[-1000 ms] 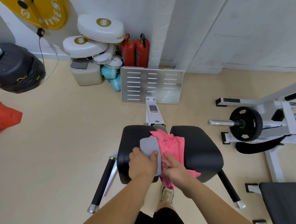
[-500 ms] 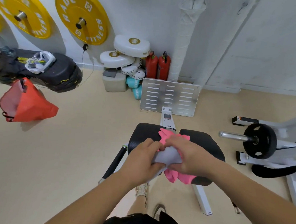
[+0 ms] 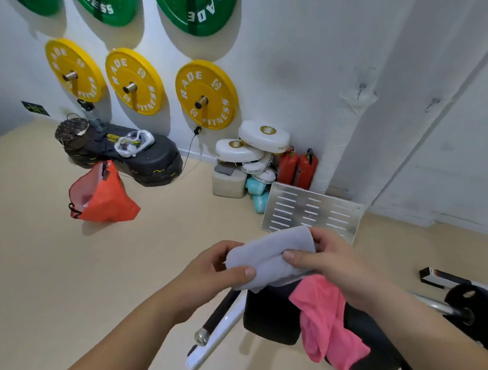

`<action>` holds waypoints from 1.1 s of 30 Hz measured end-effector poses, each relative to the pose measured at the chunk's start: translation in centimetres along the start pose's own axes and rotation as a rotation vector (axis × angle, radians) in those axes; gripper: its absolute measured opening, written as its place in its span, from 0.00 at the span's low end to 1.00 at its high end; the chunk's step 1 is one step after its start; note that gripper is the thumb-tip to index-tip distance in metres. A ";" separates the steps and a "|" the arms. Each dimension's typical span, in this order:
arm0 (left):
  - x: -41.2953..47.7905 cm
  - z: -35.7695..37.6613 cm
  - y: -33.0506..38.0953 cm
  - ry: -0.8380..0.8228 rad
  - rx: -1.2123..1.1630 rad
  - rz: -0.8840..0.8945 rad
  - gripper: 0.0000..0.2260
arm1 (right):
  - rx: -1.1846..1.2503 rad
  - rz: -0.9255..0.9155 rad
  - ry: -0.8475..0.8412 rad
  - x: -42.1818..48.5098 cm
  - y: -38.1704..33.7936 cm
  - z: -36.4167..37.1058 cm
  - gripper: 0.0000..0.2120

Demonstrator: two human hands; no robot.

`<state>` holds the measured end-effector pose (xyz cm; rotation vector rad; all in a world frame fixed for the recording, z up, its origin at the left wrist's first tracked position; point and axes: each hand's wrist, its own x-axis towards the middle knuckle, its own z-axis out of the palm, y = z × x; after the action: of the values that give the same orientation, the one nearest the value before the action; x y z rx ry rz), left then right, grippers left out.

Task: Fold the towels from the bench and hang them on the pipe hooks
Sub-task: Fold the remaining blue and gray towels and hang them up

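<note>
A folded grey towel (image 3: pixel 270 257) is held up in the air in front of me. My left hand (image 3: pixel 213 268) grips its left end, thumb on the front. My right hand (image 3: pixel 330 261) grips its right end, thumb across the front. Below, a crumpled pink towel (image 3: pixel 325 322) hangs over the black padded bench (image 3: pixel 269 317). On the wrapped white pipe (image 3: pixel 344 115) at the right sits a small hook (image 3: pixel 362 87); a second hook (image 3: pixel 433 103) is on the wall beside it.
Yellow weight plates (image 3: pixel 206 94) and green ones hang on the wall. White pads, red extinguishers (image 3: pixel 299 167) and a metal footplate (image 3: pixel 310 209) stand near the pipe's base. An orange bag (image 3: pixel 100 196) hangs at the left; a barbell plate (image 3: pixel 479 316) lies right.
Both hands have lifted the grey towel off the bench and hold it higher. My view has tilted upward, bringing the wall, plates and hooks into sight. The pink towel stays on the bench.
</note>
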<state>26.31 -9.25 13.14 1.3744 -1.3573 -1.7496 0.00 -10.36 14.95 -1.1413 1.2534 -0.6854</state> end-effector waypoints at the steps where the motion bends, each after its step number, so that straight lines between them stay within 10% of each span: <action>1: -0.2 -1.5 -0.1 0.000 -0.051 0.000 0.24 | 0.017 0.004 -0.009 1.0 -0.8 1.1 0.19; 18: 3.3 -38.5 2.5 0.373 -0.214 0.096 0.18 | 0.159 0.094 0.034 24.6 -12.2 28.5 0.15; 33: 25.0 -33.1 17.3 -0.080 -0.009 0.137 0.18 | 0.202 -0.018 0.498 29.6 -19.1 11.1 0.19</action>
<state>45.41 -49.37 19.90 1.1890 -1.4479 -1.7335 20.85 -40.28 20.83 -0.8403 1.5461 -1.1296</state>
